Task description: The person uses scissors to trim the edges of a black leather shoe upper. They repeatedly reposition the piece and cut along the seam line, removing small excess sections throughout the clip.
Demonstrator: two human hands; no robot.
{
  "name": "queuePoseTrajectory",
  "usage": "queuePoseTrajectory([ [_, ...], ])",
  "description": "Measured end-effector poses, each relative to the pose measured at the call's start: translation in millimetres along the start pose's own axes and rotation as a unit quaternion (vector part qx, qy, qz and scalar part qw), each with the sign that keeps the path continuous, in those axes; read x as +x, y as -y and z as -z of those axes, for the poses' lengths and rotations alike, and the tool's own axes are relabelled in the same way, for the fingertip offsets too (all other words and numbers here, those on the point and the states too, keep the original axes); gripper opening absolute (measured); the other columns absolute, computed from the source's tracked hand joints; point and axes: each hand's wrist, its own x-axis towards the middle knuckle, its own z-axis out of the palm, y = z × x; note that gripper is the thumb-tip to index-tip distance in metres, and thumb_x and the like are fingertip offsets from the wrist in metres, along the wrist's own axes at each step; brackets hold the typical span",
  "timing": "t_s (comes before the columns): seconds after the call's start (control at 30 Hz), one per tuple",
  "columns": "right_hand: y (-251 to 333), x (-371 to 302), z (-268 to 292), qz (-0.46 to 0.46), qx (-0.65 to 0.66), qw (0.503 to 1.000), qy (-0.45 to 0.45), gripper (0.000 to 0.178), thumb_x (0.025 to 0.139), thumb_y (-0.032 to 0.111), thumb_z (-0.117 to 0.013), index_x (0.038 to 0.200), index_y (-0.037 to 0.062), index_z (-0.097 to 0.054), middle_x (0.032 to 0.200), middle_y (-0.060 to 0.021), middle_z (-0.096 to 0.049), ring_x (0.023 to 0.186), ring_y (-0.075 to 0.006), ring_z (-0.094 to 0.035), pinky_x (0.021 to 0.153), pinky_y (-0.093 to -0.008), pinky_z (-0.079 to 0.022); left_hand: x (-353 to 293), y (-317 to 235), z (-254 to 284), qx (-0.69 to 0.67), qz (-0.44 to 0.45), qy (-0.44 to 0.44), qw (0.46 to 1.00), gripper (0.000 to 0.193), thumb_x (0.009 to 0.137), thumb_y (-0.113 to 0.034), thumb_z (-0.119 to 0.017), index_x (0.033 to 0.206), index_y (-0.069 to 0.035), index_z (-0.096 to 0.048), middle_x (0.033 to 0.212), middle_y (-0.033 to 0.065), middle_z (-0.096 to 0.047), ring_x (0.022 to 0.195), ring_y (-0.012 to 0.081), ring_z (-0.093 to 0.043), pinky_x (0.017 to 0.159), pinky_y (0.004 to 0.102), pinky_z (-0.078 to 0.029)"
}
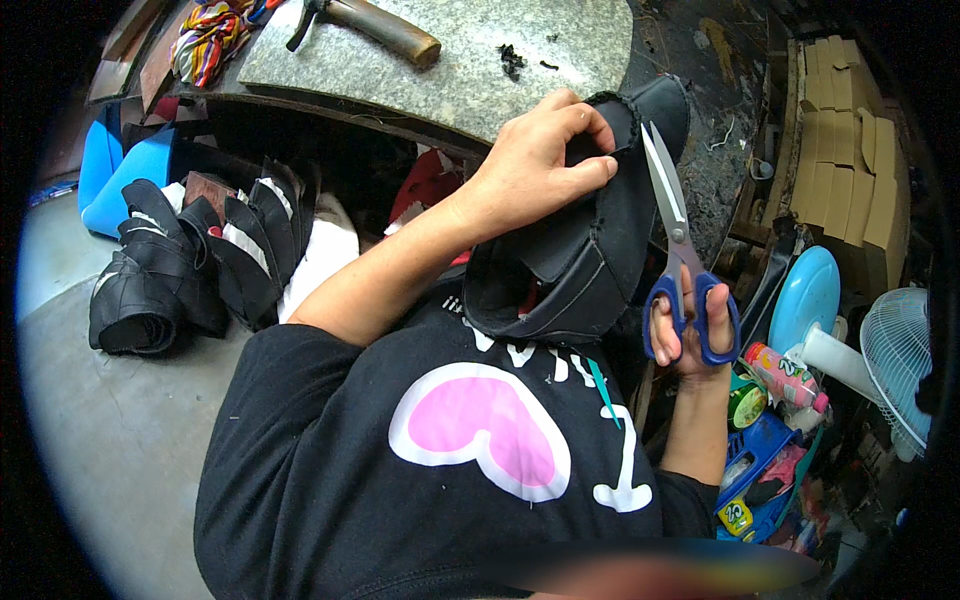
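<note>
My left hand (530, 155) pinches the edge of a black shoe upper (620, 235) between thumb and fingers, near its far end. The upper leans against my chest with its opening turned up, and light stitching runs along its seams. On the right, my right hand (696, 365) holds scissors (668, 190) by their blue handles, fingers and thumb through the loops. The blades point away from me and stand slightly apart, their tips close to the upper's edge. Whether the blades touch the material I cannot tell.
A speckled stone-like slab (460, 90) lies ahead, bearing a hammer (395, 30) and black scraps (512, 62). Rolled and stacked black pieces (150, 275) sit at left. Along the right are cardboard pieces (840, 150), a white fan (900, 365) and a pink bottle (785, 375).
</note>
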Motion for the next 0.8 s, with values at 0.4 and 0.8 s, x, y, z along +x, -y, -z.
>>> queuePoseTrajectory([
  [0.4,21,-5,15,-0.042,0.042,0.997,0.042,0.069,0.089,0.066,-0.042,0.093,-0.0024,-0.05,0.048,-0.0064,-0.049,0.036,-0.015,-0.046,0.037,-0.0227,-0.04,2,-1,2,-0.008,0.021,0.034,0.999,0.021,0.075,-0.016,-0.066,0.09,-0.002,-0.059,0.093,0.009,-0.053,0.093,0.021,-0.056,0.085,0.0288,-0.042],
  [0.8,26,-5,21,-0.077,0.041,0.995,0.045,0.067,0.088,0.066,-0.043,0.09,-0.001,-0.05,0.048,-0.0059,-0.049,0.035,-0.0148,-0.046,0.037,-0.0225,-0.04,4,-2,5,0.001,0.018,0.056,0.998,0.021,0.071,-0.013,-0.066,0.089,-0.002,-0.059,0.093,0.009,-0.053,0.092,0.0213,-0.057,0.085,0.0288,-0.043],
])
